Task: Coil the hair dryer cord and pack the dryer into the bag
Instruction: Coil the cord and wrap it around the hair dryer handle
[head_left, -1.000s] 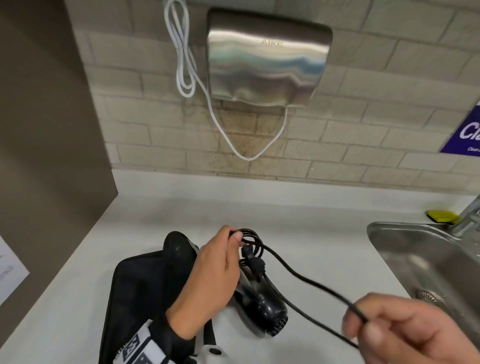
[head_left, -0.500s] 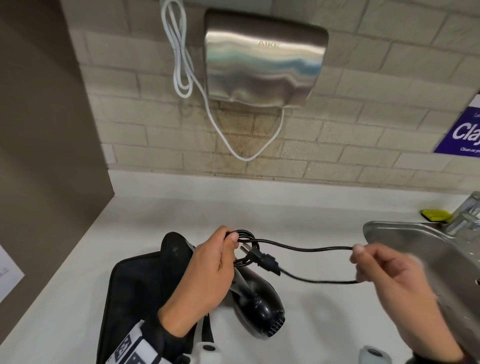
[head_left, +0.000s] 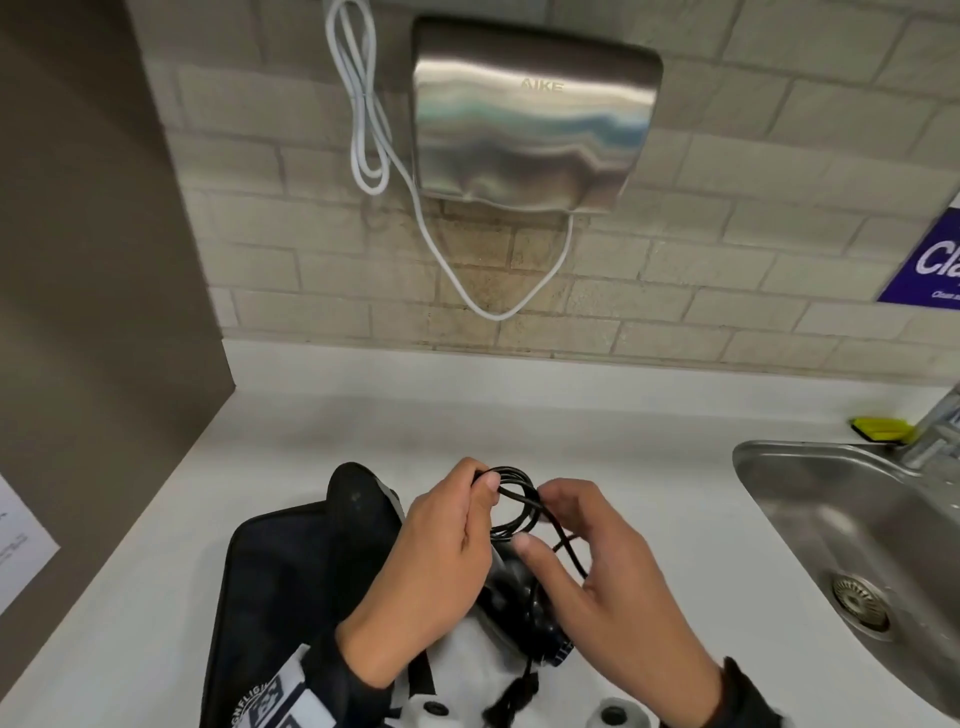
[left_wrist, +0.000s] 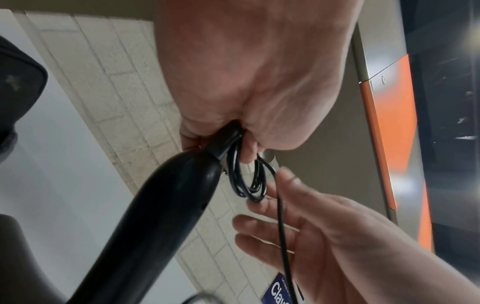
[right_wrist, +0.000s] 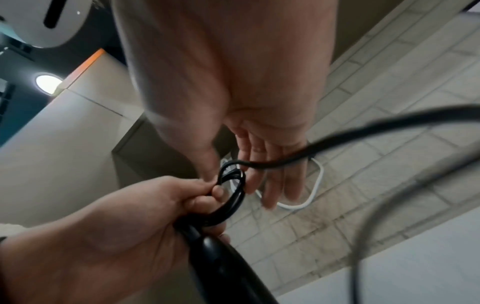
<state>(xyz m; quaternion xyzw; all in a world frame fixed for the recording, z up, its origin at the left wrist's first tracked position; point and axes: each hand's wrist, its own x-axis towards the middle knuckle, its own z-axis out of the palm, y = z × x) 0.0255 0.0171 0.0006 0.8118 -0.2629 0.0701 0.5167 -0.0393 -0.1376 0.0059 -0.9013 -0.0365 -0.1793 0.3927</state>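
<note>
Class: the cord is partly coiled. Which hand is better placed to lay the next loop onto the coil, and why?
Right. The left hand grips the hair dryer handle and pinches the coil; the right hand, fingers straight, has the loose cord running across it.

The left hand is raised in front of the body, back of the hand up, its fingers and thumb curled tight into a closed grip; the thumb tip presses against the forefinger. Its forearm comes in from below in a dark sleeve with white lettering. The right hand sits just beside it, palm turned toward the left hand, fingers nearly straight and spread, thumb stretched toward the left knuckles. Its wrist also wears a dark cuff.
</note>
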